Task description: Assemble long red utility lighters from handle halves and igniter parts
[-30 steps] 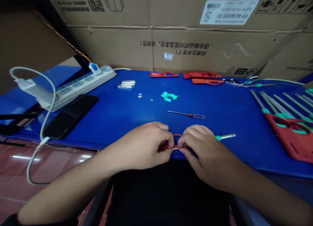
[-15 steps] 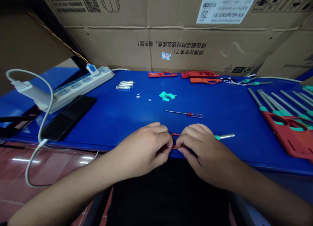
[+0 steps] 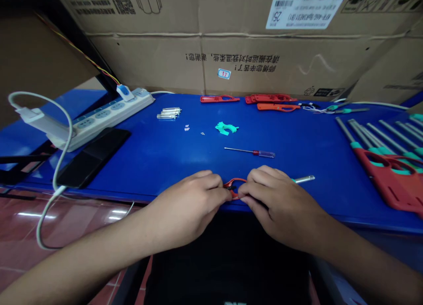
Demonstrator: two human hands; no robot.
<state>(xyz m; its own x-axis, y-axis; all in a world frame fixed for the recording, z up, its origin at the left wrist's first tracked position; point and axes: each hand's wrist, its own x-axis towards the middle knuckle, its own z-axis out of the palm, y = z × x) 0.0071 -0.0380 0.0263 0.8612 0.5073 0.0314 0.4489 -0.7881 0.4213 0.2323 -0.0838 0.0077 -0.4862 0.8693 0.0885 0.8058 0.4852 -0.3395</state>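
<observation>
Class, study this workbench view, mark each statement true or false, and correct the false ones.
1. The left hand and right hand both pinch a red plastic loop piece. True.
2. A screwdriver with a clear handle lies on the blue table. True.
3. The white power strip lies on the floor. False: it lies on the blue table, at the left end.
4. The right hand holds the teal plastic piece. False: that piece lies on the blue table, apart from both hands.
5. A metal rod with a teal collar lies partly behind the right hand. True.
</observation>
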